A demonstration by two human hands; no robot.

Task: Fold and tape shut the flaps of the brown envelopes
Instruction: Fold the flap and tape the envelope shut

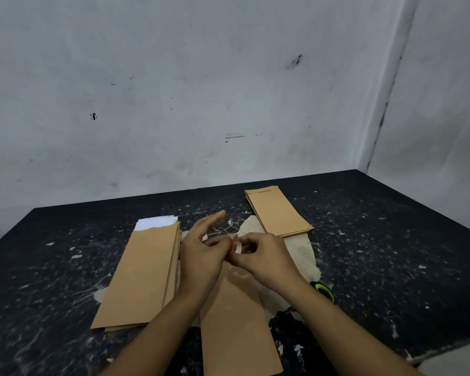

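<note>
Two envelope stacks | one envelope | right hand fingers pinch tape roll | left hand fingers loose

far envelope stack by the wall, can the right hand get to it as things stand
Probably yes, once freed. The far envelope stack lies in the open just beyond the right hand, nothing between them. But that hand grips the tape roll, so it would need to let go first.
</note>
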